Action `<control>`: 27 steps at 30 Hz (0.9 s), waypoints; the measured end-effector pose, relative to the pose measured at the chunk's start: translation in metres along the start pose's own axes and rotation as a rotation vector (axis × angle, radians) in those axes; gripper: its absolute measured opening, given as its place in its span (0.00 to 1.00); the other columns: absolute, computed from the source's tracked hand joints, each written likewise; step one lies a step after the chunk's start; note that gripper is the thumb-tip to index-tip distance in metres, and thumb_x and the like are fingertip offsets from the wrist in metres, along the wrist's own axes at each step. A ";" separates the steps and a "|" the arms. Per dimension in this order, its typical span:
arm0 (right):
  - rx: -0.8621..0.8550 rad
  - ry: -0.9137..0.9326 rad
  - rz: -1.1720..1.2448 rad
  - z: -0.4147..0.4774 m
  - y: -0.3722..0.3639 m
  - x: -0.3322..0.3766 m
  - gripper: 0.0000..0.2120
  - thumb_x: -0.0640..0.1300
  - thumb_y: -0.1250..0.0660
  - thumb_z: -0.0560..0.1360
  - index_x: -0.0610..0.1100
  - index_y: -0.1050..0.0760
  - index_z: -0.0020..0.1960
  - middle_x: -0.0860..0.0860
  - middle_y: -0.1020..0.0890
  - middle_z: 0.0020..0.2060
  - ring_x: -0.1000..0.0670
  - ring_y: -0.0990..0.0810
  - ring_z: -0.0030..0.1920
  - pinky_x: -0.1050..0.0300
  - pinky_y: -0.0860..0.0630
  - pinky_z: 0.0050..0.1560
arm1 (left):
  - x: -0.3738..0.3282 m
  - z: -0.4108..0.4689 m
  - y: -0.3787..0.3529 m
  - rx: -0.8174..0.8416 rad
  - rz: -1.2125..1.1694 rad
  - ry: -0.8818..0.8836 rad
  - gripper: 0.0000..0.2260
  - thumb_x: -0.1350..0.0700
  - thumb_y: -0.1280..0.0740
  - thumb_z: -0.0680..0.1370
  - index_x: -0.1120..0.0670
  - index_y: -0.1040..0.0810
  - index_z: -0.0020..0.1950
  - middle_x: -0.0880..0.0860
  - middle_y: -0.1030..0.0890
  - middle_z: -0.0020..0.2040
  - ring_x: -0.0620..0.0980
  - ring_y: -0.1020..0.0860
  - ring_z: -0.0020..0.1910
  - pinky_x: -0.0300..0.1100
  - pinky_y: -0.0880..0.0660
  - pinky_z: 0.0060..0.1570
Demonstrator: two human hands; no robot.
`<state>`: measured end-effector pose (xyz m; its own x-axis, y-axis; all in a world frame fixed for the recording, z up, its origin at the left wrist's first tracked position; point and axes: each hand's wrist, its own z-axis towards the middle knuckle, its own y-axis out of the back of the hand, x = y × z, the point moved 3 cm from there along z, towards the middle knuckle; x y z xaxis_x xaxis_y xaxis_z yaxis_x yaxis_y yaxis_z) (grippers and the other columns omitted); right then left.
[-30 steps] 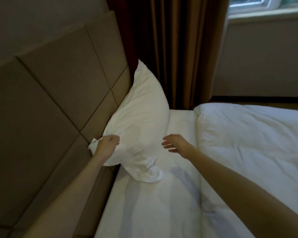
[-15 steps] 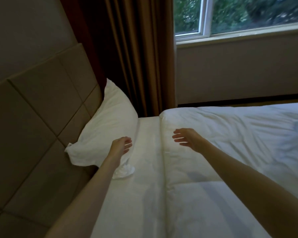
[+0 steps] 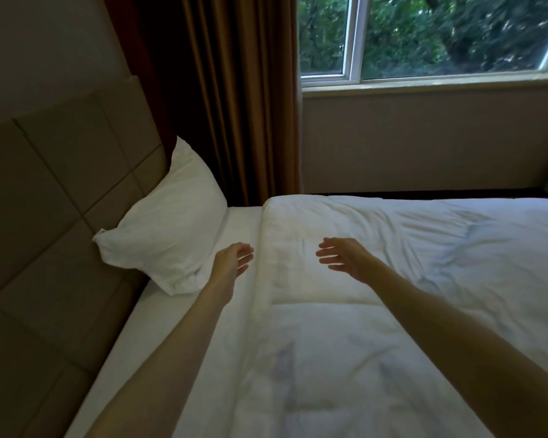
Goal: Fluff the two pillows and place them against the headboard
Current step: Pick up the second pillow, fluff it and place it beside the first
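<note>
Dim daylight fills a bedroom seen from a person's head height, looking down across a bed (image 3: 178,330) made up with a white sheet. On the left runs a tall padded headboard (image 3: 54,191) in beige, divided into large square panels. One white pillow (image 3: 168,229) stands tilted on the sheet with its back leaning against the headboard, at the far end of the bed near a brown curtain (image 3: 241,99) that hangs in folds down to the mattress. Only this one pillow can be seen. To the right of the bare strip of sheet lies a thick white duvet (image 3: 377,279), rumpled and creased, with its folded edge running along the strip. Beyond the bed a window (image 3: 424,36) with a white frame shows blurred green trees, above a plain beige wall. Two bare forearms reach forward from the bottom of the view. The left hand (image 3: 234,259) hovers over the sheet just beside the pillow's lower corner, with its grip spread loosely, fingers slightly curled and holding nothing; whether it brushes the pillow cannot be told. The right hand (image 3: 342,256) hovers above the duvet near its folded edge, palm turned inward toward the left hand, its grip also spread and empty. The two hands are apart.
</note>
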<state>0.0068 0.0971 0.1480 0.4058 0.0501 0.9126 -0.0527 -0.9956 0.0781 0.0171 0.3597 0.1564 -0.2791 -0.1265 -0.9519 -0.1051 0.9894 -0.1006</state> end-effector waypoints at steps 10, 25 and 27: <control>-0.003 -0.010 0.065 -0.058 0.023 -0.041 0.10 0.47 0.38 0.77 0.42 0.22 0.50 0.43 0.17 0.51 0.44 0.18 0.50 0.52 0.25 0.51 | 0.014 -0.063 -0.017 0.037 0.061 -0.004 0.08 0.57 0.40 0.77 0.56 0.21 0.45 0.52 0.17 0.45 0.46 0.19 0.45 0.38 0.30 0.44; -0.129 -0.013 0.276 -0.122 0.053 -0.110 0.11 0.48 0.38 0.77 0.41 0.23 0.52 0.44 0.17 0.50 0.43 0.19 0.53 0.47 0.27 0.60 | 0.065 -0.111 -0.028 0.130 0.087 0.091 0.08 0.58 0.40 0.78 0.58 0.23 0.51 0.53 0.18 0.45 0.48 0.20 0.45 0.41 0.28 0.45; -0.146 -0.011 0.292 -0.127 0.075 -0.114 0.11 0.48 0.38 0.78 0.42 0.23 0.50 0.43 0.18 0.51 0.42 0.20 0.54 0.47 0.28 0.61 | 0.071 -0.120 -0.047 0.131 0.082 0.103 0.08 0.59 0.41 0.78 0.58 0.23 0.52 0.53 0.18 0.46 0.48 0.20 0.45 0.41 0.27 0.45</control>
<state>-0.1588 0.0265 0.1011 0.3636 -0.2379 0.9007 -0.2982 -0.9457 -0.1294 -0.1127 0.2956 0.1284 -0.3783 -0.0455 -0.9246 0.0454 0.9967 -0.0677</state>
